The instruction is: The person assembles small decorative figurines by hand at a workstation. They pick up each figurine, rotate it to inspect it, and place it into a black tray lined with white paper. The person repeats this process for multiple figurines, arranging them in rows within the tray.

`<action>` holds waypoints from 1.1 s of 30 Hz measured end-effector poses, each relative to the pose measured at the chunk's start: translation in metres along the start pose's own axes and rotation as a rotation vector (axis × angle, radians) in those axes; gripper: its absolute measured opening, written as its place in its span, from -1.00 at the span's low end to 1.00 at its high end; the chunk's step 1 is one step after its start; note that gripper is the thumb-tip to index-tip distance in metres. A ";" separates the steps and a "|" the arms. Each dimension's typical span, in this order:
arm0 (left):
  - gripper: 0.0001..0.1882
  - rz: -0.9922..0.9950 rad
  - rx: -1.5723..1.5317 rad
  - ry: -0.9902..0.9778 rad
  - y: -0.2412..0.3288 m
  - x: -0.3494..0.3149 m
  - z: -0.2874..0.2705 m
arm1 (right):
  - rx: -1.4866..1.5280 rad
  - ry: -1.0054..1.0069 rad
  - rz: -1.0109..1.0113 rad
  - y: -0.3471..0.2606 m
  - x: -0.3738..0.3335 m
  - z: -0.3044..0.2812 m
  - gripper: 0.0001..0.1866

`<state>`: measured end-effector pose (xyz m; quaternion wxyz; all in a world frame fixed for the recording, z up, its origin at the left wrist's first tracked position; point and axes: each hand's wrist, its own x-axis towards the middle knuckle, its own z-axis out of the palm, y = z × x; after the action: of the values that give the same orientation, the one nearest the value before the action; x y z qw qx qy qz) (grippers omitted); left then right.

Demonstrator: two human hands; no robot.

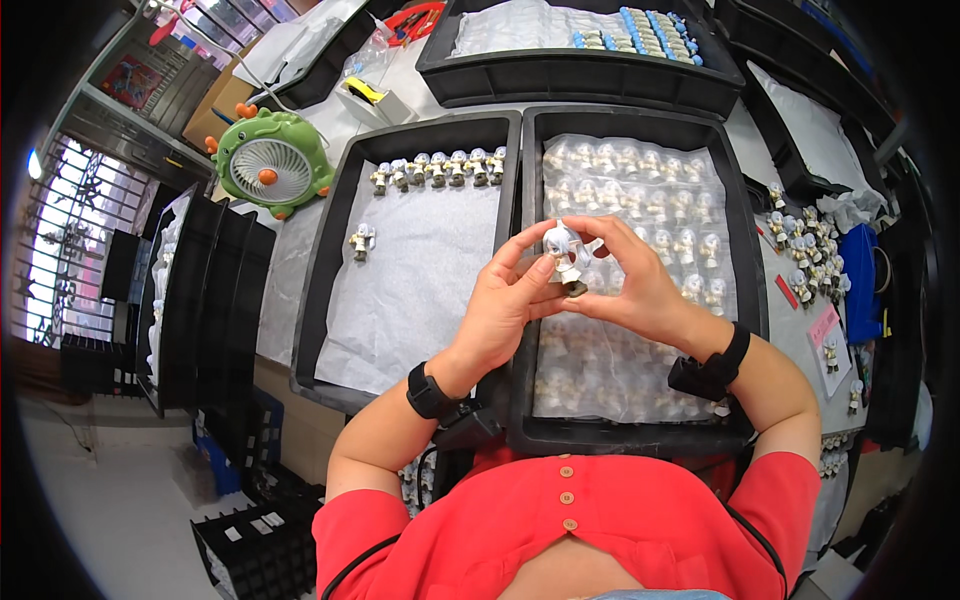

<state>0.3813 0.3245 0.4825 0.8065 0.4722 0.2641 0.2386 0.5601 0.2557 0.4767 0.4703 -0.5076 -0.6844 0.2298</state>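
Note:
Between both hands I hold up a small figurine (566,262) with pale hair, a white outfit and a dark base. My left hand (512,295) pinches it from the left with thumb and fingers. The fingers of my right hand (632,275) touch its head and its base. Below and to the right lies a black tray (740,250) with rows of similar figurines under clear film. The left black tray (335,230) is lined with white sheet; a row of figurines (438,168) stands along its far end, and a single figurine (361,241) is near its left side.
A green fan (268,165) stands at the far left, beside a tape dispenser (375,100). Another black tray (580,85) with blue-topped pieces lies at the back. Loose figurines (808,250) cluster on the right, near a blue bin (860,280). Stacked black trays (205,300) rise on the left.

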 end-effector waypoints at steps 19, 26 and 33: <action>-0.43 -0.017 -0.043 -0.153 -0.002 -0.001 0.008 | -0.187 0.135 -0.372 -0.003 -0.001 0.011 -0.15; -0.43 -0.031 -0.084 -0.268 0.003 -0.002 0.008 | 0.037 0.070 -0.228 -0.007 -0.001 0.008 -0.13; -0.43 0.011 -0.179 -0.269 -0.002 0.002 0.004 | -0.007 0.052 -0.166 -0.005 -0.001 0.006 -0.19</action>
<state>0.3856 0.3219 0.4818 0.8720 0.4277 0.1290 0.2000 0.5530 0.2542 0.4777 0.5036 -0.4566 -0.7124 0.1744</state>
